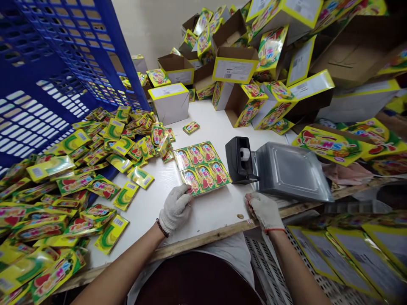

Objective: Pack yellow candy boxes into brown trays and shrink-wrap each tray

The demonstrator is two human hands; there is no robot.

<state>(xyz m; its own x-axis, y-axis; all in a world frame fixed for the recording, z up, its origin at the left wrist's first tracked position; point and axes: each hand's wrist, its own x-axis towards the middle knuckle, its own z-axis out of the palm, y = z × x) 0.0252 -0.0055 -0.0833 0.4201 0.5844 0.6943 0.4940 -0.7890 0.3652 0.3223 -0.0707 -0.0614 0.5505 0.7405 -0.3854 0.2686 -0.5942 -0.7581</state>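
On the white table (210,212) lies a flat block of small colourful packets (202,167), set side by side in two rows. My left hand (174,207), in a white knit glove, rests on its near left corner with fingers curled on the edge. My right hand (263,209), also gloved, is closed in a pinch just in front of a black tape dispenser (240,159). What it pinches is too small to name. A stack of clear plastic trays (291,171) lies right of the dispenser.
A big heap of loose yellow-green packets (95,169) covers the left side beside a blue plastic crate (47,76). Open yellow cardboard boxes (254,63) are piled at the back and right. Flat box blanks (349,254) lie low on the right.
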